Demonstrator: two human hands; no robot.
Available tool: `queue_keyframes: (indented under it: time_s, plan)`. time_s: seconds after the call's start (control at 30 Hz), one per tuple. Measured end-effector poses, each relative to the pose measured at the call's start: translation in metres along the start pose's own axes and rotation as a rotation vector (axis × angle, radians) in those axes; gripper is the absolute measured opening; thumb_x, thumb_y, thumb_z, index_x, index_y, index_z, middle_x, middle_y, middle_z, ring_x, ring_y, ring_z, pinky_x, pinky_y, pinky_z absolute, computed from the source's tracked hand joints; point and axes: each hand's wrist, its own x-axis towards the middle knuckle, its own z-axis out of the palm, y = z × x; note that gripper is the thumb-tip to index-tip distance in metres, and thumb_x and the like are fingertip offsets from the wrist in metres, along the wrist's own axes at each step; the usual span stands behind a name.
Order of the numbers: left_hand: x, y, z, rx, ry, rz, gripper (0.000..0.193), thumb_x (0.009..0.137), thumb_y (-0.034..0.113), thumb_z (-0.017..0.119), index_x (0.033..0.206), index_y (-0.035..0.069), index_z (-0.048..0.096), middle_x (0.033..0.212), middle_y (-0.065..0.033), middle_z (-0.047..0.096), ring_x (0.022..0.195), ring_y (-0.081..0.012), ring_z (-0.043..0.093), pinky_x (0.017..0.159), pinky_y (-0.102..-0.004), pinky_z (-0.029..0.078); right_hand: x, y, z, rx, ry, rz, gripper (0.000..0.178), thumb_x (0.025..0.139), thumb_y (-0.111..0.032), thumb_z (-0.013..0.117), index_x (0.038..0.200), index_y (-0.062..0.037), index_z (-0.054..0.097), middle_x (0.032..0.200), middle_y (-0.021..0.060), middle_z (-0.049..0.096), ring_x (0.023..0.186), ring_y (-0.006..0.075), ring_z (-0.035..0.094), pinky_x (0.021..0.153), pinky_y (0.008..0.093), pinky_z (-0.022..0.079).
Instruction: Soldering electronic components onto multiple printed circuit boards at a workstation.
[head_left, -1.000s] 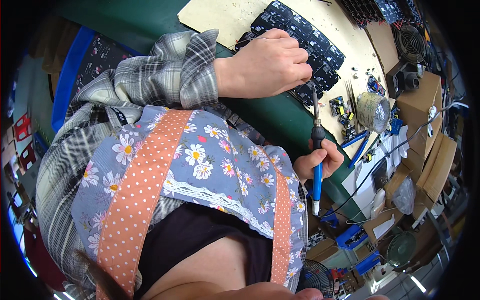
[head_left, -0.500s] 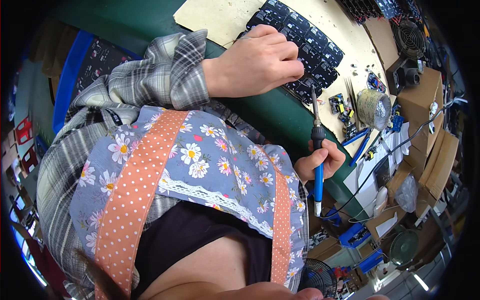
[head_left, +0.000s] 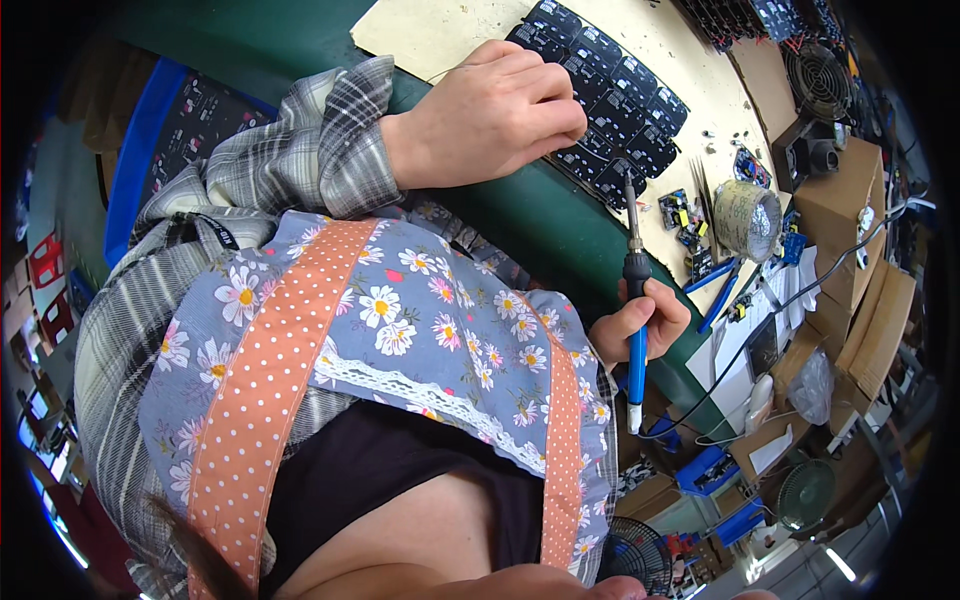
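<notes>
The right hand (head_left: 640,325) grips a blue-handled soldering iron (head_left: 635,300) near the table's near edge, tip toward the black circuit boards (head_left: 625,105). Farther in, the left hand (head_left: 500,115) rests clenched on the boards' near-left corner.

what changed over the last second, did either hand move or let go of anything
Barely anything. The left hand has shifted slightly along the panel of black circuit boards and still rests on it. The right hand keeps its grip on the blue-handled soldering iron, tip up.
</notes>
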Motion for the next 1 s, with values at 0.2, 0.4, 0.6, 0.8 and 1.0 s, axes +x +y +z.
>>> queue_keyframes:
  time_s: [0.2,0.4,0.6,0.8,1.0]
  plan:
    - [-0.003,0.0,-0.001,-0.054,-0.034,0.026,0.013,0.073,0.013,0.067,0.081,0.012,0.057,0.084,0.0008,0.056,0.081,-0.0179,0.055,0.081,-0.0319,0.04,0.0,-0.001,0.001,-0.013,-0.015,0.006,0.018,0.084,-0.018,0.056,0.089,-0.002,0.05,0.078,0.0097,0.054,0.069,0.0174,0.052,0.062,0.0273,0.042]
    - [-0.009,0.0,-0.003,-0.077,-0.07,0.025,0.013,0.072,0.013,0.067,0.082,0.014,0.058,0.086,0.0019,0.058,0.083,-0.017,0.055,0.084,-0.0317,0.039,-0.002,-0.004,-0.003,0.011,-0.028,0.027,0.019,0.083,-0.018,0.058,0.089,-0.002,0.05,0.078,0.0102,0.054,0.067,0.0171,0.051,0.06,0.0271,0.041]
    - [-0.004,-0.009,-0.017,0.037,-0.004,0.018,0.012,0.07,0.015,0.07,0.078,0.015,0.061,0.077,0.0019,0.054,0.078,-0.0179,0.054,0.079,-0.0321,0.04,0.008,-0.012,0.0,-0.024,0.15,-0.028,0.02,0.085,-0.02,0.053,0.088,-0.002,0.046,0.071,0.0094,0.049,0.062,0.0155,0.049,0.055,0.026,0.041]
    - [-0.009,-0.014,-0.022,0.055,0.005,-0.069,0.013,0.071,0.014,0.069,0.079,0.014,0.06,0.074,0.0005,0.052,0.074,-0.0195,0.053,0.074,-0.0325,0.039,0.037,0.018,-0.024,-0.322,0.43,0.017,0.022,0.091,-0.021,0.045,0.101,-0.0015,0.047,0.087,0.0125,0.053,0.075,0.0175,0.053,0.065,0.0271,0.044]
    - [-0.009,-0.008,-0.014,0.021,-0.047,-0.039,0.011,0.072,0.013,0.067,0.079,0.014,0.057,0.075,-0.0003,0.051,0.075,-0.0187,0.053,0.075,-0.0317,0.039,0.009,0.002,-0.004,-0.107,0.201,0.012,0.02,0.089,-0.02,0.048,0.095,-0.0013,0.048,0.079,0.012,0.054,0.064,0.0162,0.052,0.058,0.0255,0.042]
